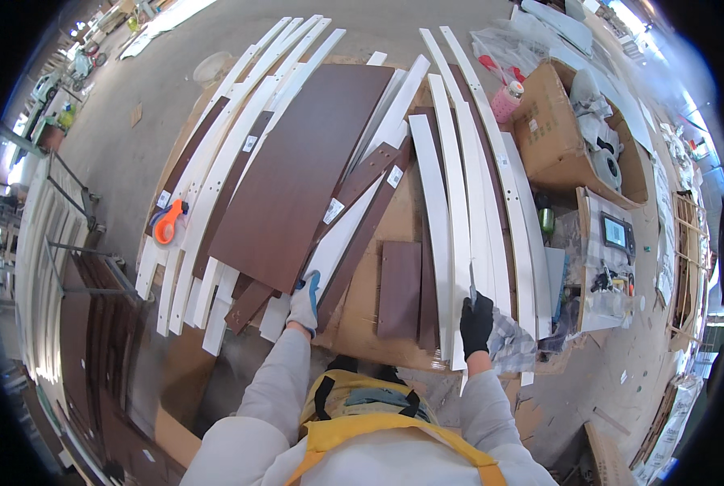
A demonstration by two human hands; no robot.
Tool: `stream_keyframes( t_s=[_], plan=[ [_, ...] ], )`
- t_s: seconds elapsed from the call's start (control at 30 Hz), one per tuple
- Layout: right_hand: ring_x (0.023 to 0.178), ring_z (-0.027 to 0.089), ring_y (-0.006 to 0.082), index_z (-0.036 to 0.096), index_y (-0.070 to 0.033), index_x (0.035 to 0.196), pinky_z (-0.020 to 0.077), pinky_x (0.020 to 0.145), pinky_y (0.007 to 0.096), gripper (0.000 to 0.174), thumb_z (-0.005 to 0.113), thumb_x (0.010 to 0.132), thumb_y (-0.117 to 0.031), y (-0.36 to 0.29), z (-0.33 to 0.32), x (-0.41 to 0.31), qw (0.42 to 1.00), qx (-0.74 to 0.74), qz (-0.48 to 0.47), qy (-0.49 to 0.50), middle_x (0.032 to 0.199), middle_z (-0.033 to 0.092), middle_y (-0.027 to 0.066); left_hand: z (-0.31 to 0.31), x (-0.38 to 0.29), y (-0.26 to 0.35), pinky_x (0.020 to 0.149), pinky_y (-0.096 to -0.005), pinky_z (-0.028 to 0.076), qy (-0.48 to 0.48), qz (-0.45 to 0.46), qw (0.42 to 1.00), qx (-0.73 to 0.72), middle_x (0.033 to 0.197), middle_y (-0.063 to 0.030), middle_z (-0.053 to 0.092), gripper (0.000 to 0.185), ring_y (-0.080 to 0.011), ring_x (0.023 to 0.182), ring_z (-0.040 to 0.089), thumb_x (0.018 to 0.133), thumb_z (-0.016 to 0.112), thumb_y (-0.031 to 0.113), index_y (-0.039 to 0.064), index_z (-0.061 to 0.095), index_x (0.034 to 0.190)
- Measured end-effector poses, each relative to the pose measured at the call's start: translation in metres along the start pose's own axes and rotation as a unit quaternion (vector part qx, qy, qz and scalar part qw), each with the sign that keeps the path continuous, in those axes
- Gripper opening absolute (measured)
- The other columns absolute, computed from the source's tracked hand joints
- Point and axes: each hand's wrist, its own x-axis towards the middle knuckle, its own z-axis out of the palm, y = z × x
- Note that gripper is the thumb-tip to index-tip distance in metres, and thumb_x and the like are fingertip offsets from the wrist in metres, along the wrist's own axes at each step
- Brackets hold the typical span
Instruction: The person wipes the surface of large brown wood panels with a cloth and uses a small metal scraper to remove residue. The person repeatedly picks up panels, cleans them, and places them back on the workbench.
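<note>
My left hand (pixel 303 308), in a white and blue glove, touches the near end of a white board (pixel 342 262) beside the lower corner of a large dark brown panel (pixel 306 164). Whether its fingers close around the board is hard to see. In a black glove, my right hand (pixel 476 325) grips a thin, light-coloured bladed tool (pixel 472 282), pointing away from me over long white boards (pixel 457 231). Narrow brown boards (pixel 365 228) with labels lie slanted between my hands. A smaller brown panel (pixel 398 288) rests on the cardboard (pixel 353 322) nearer me.
An orange tape dispenser (pixel 165 229) sits on the left boards. At right stand an open cardboard box (pixel 547 127), a pink bottle (pixel 508 101), a green can (pixel 546 219) and a handheld device (pixel 617 232). A checked cloth (pixel 511 346) lies by my right hand. Stacked brown panels (pixel 98 346) are at left.
</note>
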Motion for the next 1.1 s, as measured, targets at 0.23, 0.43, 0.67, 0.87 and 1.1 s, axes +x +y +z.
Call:
stream_keyframes(
  t_s=[0.23,0.43,0.67,0.87,1.1],
  plan=[
    [0.081,0.059,0.0148,0.056,-0.003,0.120,0.0504,0.071,0.0302,0.034,0.061,0.090,-0.017,-0.100,0.045,-0.006,0.850,0.373,0.235,-0.290,0.089,0.064,0.0043,0.003,-0.005,-0.001,0.093,-0.0297,0.042,-0.115,0.020,0.988,0.106,0.117,-0.0083,0.058,0.059,-0.0174,0.107,0.054,0.085,0.072,0.025,-0.003,0.048,0.131],
    [0.084,0.063,0.0266,0.057,-0.002,0.119,0.0495,0.076,0.0354,0.038,0.059,0.092,-0.028,-0.160,0.085,-0.010,0.932,0.235,-0.006,-0.274,0.094,0.064,0.0160,-0.029,-0.007,0.003,0.098,-0.0354,0.045,-0.066,-0.166,0.943,-0.282,0.127,-0.0099,0.057,0.058,-0.0241,0.115,0.055,0.087,0.067,0.042,0.012,0.049,0.133],
    [0.073,0.060,0.0113,0.057,0.000,0.115,0.0471,0.061,0.0248,0.034,0.062,0.092,-0.026,-0.167,0.083,-0.022,0.868,0.323,0.115,-0.359,0.086,0.061,0.0031,-0.054,-0.007,0.022,0.094,-0.0359,0.050,-0.041,-0.150,0.926,-0.344,0.118,-0.0040,0.060,0.042,-0.0238,0.106,0.058,0.089,0.066,0.039,0.014,0.056,0.120],
    [0.077,0.065,0.0149,0.053,0.000,0.122,0.0474,0.053,0.0262,0.045,0.057,0.094,-0.036,-0.175,0.074,-0.029,0.850,0.334,0.117,-0.390,0.091,0.063,0.0048,-0.041,-0.015,0.040,0.083,-0.0377,0.057,-0.023,-0.123,0.936,-0.329,0.107,-0.0133,0.062,0.035,-0.0239,0.092,0.062,0.093,0.061,0.031,0.006,0.054,0.116],
    [0.062,0.059,0.0144,0.058,-0.002,0.100,0.0465,0.050,0.0312,0.029,0.054,0.095,-0.031,-0.199,0.086,-0.021,0.843,0.355,0.131,-0.382,0.075,0.061,0.0062,0.029,-0.052,0.019,0.088,-0.0333,0.052,-0.225,-0.241,0.880,-0.342,0.108,-0.0108,0.061,0.027,-0.0207,0.100,0.060,0.097,0.055,0.026,0.005,0.056,0.115]
  ],
)
